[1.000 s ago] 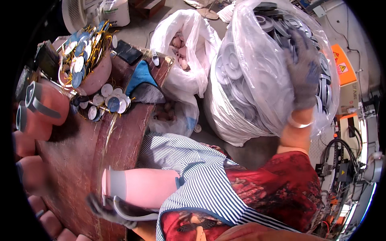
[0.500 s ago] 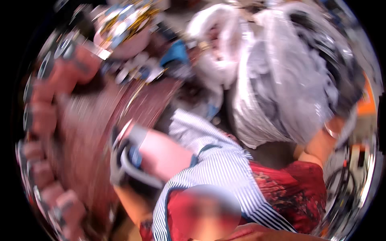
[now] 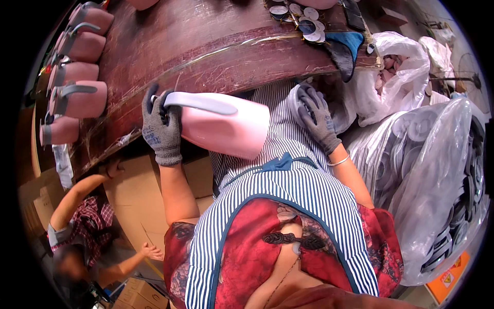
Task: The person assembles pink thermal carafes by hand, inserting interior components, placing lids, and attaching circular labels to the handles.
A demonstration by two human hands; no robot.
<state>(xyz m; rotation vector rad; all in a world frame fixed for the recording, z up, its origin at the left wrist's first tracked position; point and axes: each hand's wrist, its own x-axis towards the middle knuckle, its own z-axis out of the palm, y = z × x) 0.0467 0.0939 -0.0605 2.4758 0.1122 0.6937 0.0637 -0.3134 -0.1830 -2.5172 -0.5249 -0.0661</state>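
Our gloved left hand (image 3: 162, 123) is clamped on a pink jug (image 3: 229, 131), tilted sideways just right of it. Our right hand (image 3: 317, 118), well apart, grips a round grey disc (image 3: 295, 105); the counter (image 3: 221, 64) lies ahead of both hands.

Open gap between jug (image 3: 226, 126) and disc (image 3: 293, 101)
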